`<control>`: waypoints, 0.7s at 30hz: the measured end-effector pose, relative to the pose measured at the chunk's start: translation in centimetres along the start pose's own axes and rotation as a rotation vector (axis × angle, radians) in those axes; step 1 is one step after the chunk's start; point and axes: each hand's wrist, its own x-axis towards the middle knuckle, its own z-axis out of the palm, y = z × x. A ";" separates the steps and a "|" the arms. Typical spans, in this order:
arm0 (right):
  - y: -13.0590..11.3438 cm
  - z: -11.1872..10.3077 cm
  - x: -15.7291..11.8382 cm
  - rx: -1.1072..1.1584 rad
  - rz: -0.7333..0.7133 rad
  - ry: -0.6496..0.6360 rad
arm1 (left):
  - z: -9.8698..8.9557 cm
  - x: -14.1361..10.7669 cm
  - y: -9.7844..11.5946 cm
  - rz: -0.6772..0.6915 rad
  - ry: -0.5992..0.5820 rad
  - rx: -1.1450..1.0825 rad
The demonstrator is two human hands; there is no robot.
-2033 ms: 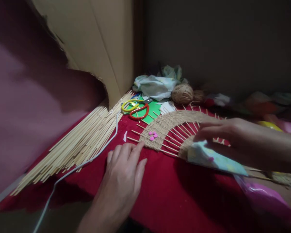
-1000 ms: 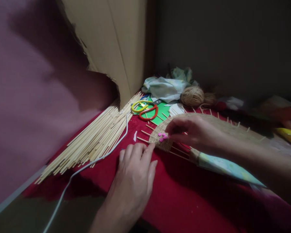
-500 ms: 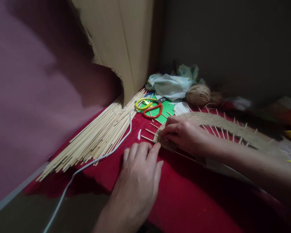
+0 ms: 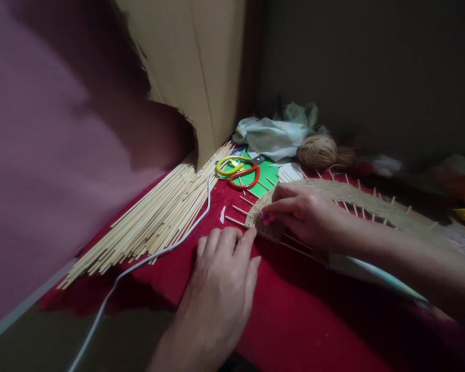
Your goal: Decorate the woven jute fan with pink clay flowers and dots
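Observation:
A curved woven band (image 4: 329, 189), tan, with thin sticks poking out along its edges, lies on the red cloth. Over its near left end is my right hand (image 4: 310, 212), thumb and fingers closed in a pinch. At those fingertips shows a small pink flower (image 4: 267, 218), touching or just above the weave; the fingers hide part of it. My left hand (image 4: 227, 274) rests palm down on the cloth, fingers stretched forward, its index fingertip by the rounded end of the band. Nothing shows in that hand.
Left lies a large bundle of thin sticks (image 4: 155, 217), crossed by a white cord (image 4: 166, 250). Scissors (image 4: 243, 173) with yellow and red handles lie on green sheet (image 4: 261, 187). Behind are a twine ball (image 4: 316, 151), crumpled pale cloth (image 4: 273, 137) and tall cardboard (image 4: 217, 67).
My right hand has shifted slightly right and back from the band's end, and the pink flower has come into view at its fingertips. My left hand has stayed put.

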 end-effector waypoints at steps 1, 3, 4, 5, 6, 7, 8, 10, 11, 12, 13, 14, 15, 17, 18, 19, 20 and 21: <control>0.1 0.1 -0.3 -0.006 -0.003 0.003 | 0.0 0.0 0.0 0.000 -0.002 -0.002; 0.1 0.3 -0.8 -0.017 -0.002 -0.011 | -0.1 0.0 0.0 0.000 -0.007 -0.007; 0.0 0.5 -1.0 -0.025 0.002 -0.022 | -0.1 0.1 0.0 0.000 -0.006 -0.010; -0.1 0.6 -1.2 -0.040 0.006 -0.035 | -0.1 0.1 0.0 0.000 -0.004 -0.012; -0.2 0.8 -1.4 -0.061 0.010 -0.042 | -0.1 0.1 0.0 0.001 -0.002 -0.012; -0.3 0.8 -1.4 -0.085 0.014 -0.050 | -0.1 0.1 0.0 0.001 0.000 -0.012; -0.4 0.9 -1.5 -0.106 0.017 -0.055 | -0.1 0.1 -0.1 0.002 0.002 -0.010; -0.4 1.0 -1.5 -0.139 0.014 -0.061 | -0.1 0.1 -0.1 0.001 0.006 -0.006; -0.4 1.0 -1.5 -0.150 0.011 -0.066 | -0.1 0.1 -0.1 0.000 0.005 -0.004; -0.4 1.0 -1.4 -0.160 0.007 -0.076 | -0.1 0.0 -0.1 0.000 0.004 -0.001; -0.4 0.9 -1.4 -0.171 -0.001 -0.088 | -0.1 0.0 -0.1 -0.001 0.002 0.000; -0.3 0.9 -1.3 -0.186 -0.014 -0.094 | -0.1 0.0 -0.1 0.000 0.000 0.001; -0.3 1.0 -1.3 -0.203 -0.030 -0.101 | 0.0 0.0 0.0 0.001 0.002 0.001; -0.3 1.0 -1.2 -0.232 -0.061 -0.107 | 0.0 0.1 0.0 0.003 0.005 -0.001; -0.3 1.0 -1.2 -0.241 -0.073 -0.108 | 0.0 0.1 0.0 0.003 0.005 -0.001; -0.3 1.0 -1.2 -0.243 -0.081 -0.112 | 0.0 0.1 0.0 0.001 0.004 -0.001; -0.4 1.0 -1.1 -0.236 -0.082 -0.117 | 0.0 0.1 0.0 0.000 0.004 -0.001; -0.5 0.9 -1.1 -0.223 -0.079 -0.120 | 0.0 0.1 0.0 -0.001 0.003 -0.001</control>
